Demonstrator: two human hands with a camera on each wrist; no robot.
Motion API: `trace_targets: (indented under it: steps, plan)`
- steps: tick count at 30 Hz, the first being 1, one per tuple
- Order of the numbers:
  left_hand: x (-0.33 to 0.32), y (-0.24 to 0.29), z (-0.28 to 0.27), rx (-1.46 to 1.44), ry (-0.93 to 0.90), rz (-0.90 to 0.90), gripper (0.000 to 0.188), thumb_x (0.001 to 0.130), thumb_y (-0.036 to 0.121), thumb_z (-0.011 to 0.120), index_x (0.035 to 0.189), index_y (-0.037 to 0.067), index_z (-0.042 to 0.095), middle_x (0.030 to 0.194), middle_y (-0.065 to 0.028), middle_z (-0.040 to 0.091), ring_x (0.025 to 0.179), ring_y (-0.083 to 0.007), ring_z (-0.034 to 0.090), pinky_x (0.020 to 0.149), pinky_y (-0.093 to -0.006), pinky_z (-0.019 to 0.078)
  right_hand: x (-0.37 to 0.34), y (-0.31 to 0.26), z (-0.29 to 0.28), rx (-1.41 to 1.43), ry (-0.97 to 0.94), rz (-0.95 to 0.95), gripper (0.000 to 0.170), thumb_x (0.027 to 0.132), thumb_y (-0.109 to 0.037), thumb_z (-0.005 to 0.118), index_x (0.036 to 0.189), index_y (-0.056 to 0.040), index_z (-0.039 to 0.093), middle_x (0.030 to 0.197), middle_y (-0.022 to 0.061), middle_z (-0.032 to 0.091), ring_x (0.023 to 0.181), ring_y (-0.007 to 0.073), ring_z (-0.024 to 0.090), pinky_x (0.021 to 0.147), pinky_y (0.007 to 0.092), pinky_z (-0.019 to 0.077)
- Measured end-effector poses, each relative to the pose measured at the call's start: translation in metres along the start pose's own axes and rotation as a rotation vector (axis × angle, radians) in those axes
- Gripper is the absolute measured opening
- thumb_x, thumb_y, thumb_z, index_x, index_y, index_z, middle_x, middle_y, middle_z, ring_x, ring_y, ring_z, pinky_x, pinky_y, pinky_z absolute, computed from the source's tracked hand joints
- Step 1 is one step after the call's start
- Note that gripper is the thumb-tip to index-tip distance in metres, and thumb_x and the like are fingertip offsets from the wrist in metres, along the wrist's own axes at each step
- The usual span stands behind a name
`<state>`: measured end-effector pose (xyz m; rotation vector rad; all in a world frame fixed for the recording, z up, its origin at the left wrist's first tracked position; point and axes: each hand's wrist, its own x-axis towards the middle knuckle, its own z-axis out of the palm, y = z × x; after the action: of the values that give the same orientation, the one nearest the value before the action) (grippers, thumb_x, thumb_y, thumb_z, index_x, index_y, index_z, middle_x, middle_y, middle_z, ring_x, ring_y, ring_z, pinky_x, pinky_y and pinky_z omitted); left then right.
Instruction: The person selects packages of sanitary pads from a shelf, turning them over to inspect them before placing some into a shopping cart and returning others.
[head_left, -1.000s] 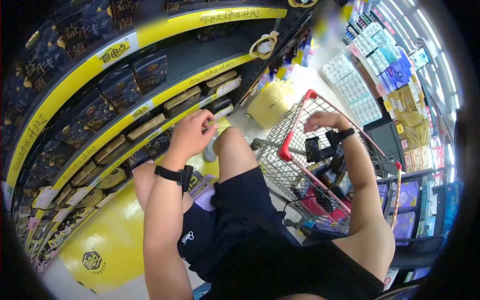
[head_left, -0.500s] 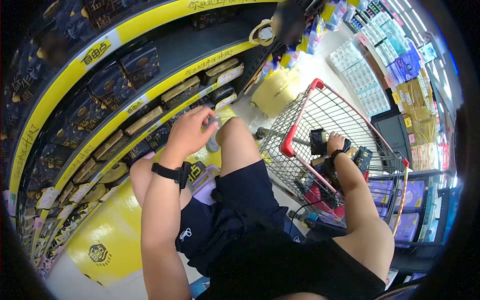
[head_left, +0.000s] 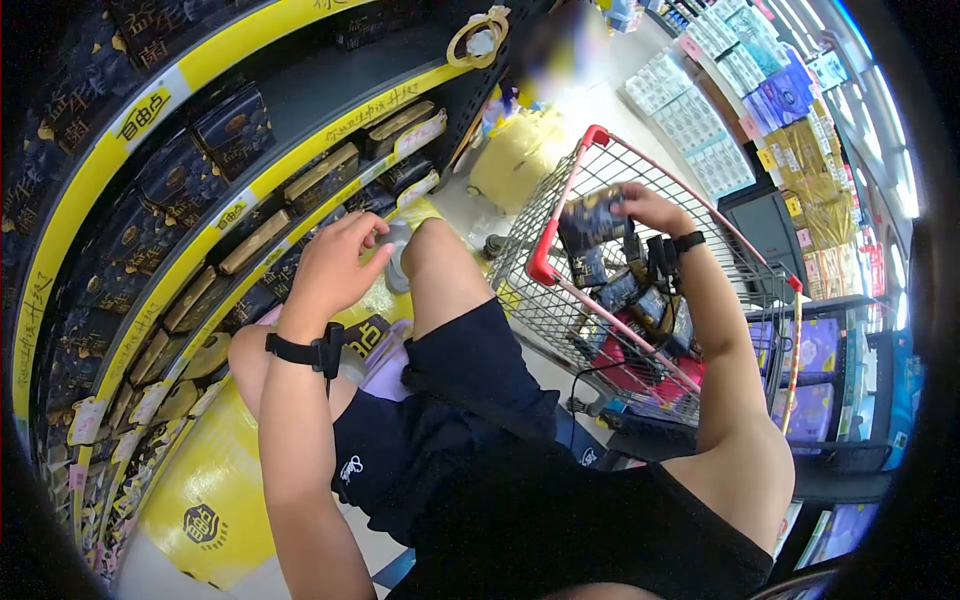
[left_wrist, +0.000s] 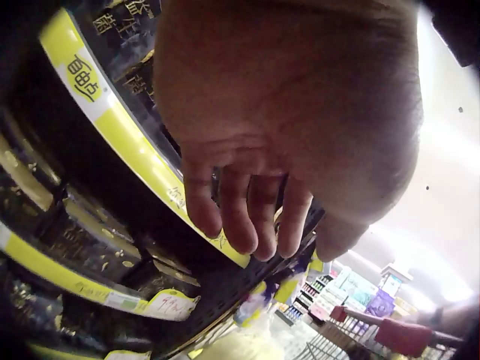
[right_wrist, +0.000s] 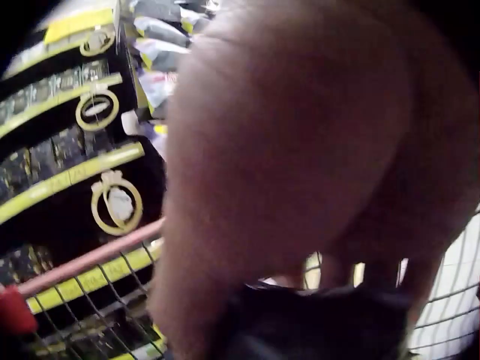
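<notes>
My right hand (head_left: 650,207) grips a dark pack with gold print (head_left: 594,220) by its edge, over the shopping cart (head_left: 542,265). In the right wrist view, the pack's dark top (right_wrist: 315,322) shows beneath the fingers, partly in shadow. Several other dark packs (head_left: 622,292) lie in the cart below, beside something red (head_left: 640,372). My left hand (head_left: 340,265) hangs near my raised knee with nothing in it. Its fingers (left_wrist: 238,217) droop loosely in the left wrist view, in front of the shelf.
Shelves of dark packs (head_left: 185,180) with yellow edge strips (head_left: 330,135) curve along the left. A pale yellow bin-like object (head_left: 515,165) stands beyond the cart. Stacked goods (head_left: 700,125) line the far right. A yellow mat (head_left: 190,490) with a black logo lies on the floor.
My right hand has dipped into the cart among the packs, then come up with a dark pack in its grip. My left hand keeps much the same pose, shifted slightly left in view.
</notes>
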<state>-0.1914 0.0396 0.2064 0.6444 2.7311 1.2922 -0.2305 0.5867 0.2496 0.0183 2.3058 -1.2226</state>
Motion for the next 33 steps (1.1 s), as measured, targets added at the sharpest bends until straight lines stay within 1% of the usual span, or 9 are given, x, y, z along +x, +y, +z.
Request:
trace_targets:
  steps: [2, 7, 10, 14, 18, 21, 25, 29, 33]
  plan:
    - [-0.002, 0.002, -0.002, 0.02, 0.012, -0.006, 0.022, 0.088, 0.02, 0.073, 0.104, 0.006, 0.065, 0.09, -0.0106, 0.066, 0.083, -0.0301, 0.066, 0.074, -0.0411, 0.0528, 0.005, -0.026, -0.006, 0.289, 0.078, 0.004, 0.04, 0.091, -0.019, 0.07, 0.124, 0.0024, 0.064, 0.112, 0.007, 0.07, 0.097, 0.0153, 0.065, 0.094, 0.028, 0.0515]
    - [-0.009, 0.005, -0.003, -0.006, 0.029, -0.006, 0.023, 0.088, 0.02, 0.073, 0.105, 0.006, 0.065, 0.091, -0.0109, 0.066, 0.083, -0.03, 0.066, 0.074, -0.0407, 0.053, 0.002, -0.123, 0.015, -0.448, 0.097, -0.189, 0.043, 0.086, -0.023, 0.076, 0.12, 0.0022, 0.066, 0.108, 0.0062, 0.069, 0.1, 0.0157, 0.062, 0.093, 0.0286, 0.049]
    - [-0.012, 0.003, -0.004, -0.012, 0.045, 0.004, 0.023, 0.088, 0.021, 0.073, 0.104, 0.006, 0.065, 0.09, -0.0116, 0.065, 0.082, -0.0301, 0.065, 0.074, -0.0405, 0.053, 0.015, -0.16, 0.004, -0.507, -0.259, -0.17, 0.05, 0.084, -0.027, 0.079, 0.122, 0.0026, 0.065, 0.116, 0.0083, 0.067, 0.11, 0.0164, 0.059, 0.098, 0.0294, 0.0471]
    - [-0.016, -0.003, -0.002, -0.056, 0.046, 0.02, 0.024, 0.092, 0.022, 0.072, 0.107, 0.004, 0.066, 0.088, -0.0094, 0.067, 0.08, -0.026, 0.067, 0.073, -0.04, 0.0527, 0.003, -0.162, 0.019, 0.276, 0.043, -0.517, 0.056, 0.088, -0.026, 0.073, 0.134, 0.003, 0.057, 0.122, 0.0089, 0.065, 0.11, 0.0152, 0.061, 0.097, 0.0324, 0.0506]
    - [-0.019, -0.015, -0.004, -0.688, -0.036, -0.024, 0.071, 0.089, 0.048, 0.075, 0.143, 0.011, 0.045, 0.122, -0.0123, 0.063, 0.107, -0.0267, 0.065, 0.086, -0.0418, 0.0546, 0.039, -0.203, 0.116, -0.078, 0.213, -0.842, 0.049, 0.085, -0.019, 0.08, 0.127, -0.003, 0.059, 0.118, 0.0062, 0.064, 0.11, 0.0154, 0.061, 0.093, 0.0321, 0.0509]
    - [-0.02, -0.005, -0.006, -1.196, 0.074, 0.034, 0.127, 0.075, 0.08, 0.071, 0.162, 0.022, -0.001, 0.155, -0.0176, 0.035, 0.139, -0.037, 0.045, 0.103, -0.0482, 0.0511, 0.064, -0.228, 0.206, -0.672, 0.09, -1.336, 0.054, 0.064, -0.014, 0.086, 0.111, -0.0087, 0.06, 0.129, 0.0153, 0.06, 0.127, 0.0379, 0.057, 0.097, 0.0427, 0.0542]
    - [-0.019, -0.02, -0.007, -1.157, 0.424, -0.227, 0.082, 0.093, 0.0, 0.071, 0.153, 0.014, 0.018, 0.14, -0.0097, 0.051, 0.128, -0.0208, 0.055, 0.104, -0.0399, 0.0511, 0.087, -0.226, 0.278, -0.642, -0.113, -1.407, 0.048, 0.068, -0.018, 0.086, 0.104, -0.0071, 0.056, 0.14, 0.0194, 0.048, 0.135, 0.0416, 0.048, 0.101, 0.0483, 0.0521]
    - [-0.023, -0.029, -0.016, -1.082, 0.555, -0.23, 0.073, 0.089, -0.004, 0.07, 0.147, 0.01, 0.028, 0.134, -0.0083, 0.055, 0.122, -0.0192, 0.059, 0.103, -0.0355, 0.0501, 0.106, -0.228, 0.289, -0.258, -0.061, -1.303, 0.059, 0.078, -0.031, 0.086, 0.119, -0.0038, 0.054, 0.142, 0.0206, 0.045, 0.134, 0.0377, 0.047, 0.102, 0.0435, 0.0491]
    - [-0.034, -0.028, -0.02, -1.22, 0.536, -0.176, 0.069, 0.09, -0.005, 0.067, 0.148, 0.005, 0.031, 0.131, -0.0074, 0.059, 0.124, -0.0184, 0.058, 0.109, -0.038, 0.0454, 0.133, -0.206, 0.287, 0.035, -0.035, -0.815, 0.083, 0.089, -0.038, 0.078, 0.148, -0.0024, 0.032, 0.143, 0.0167, 0.044, 0.131, 0.0277, 0.048, 0.101, 0.0424, 0.0482]
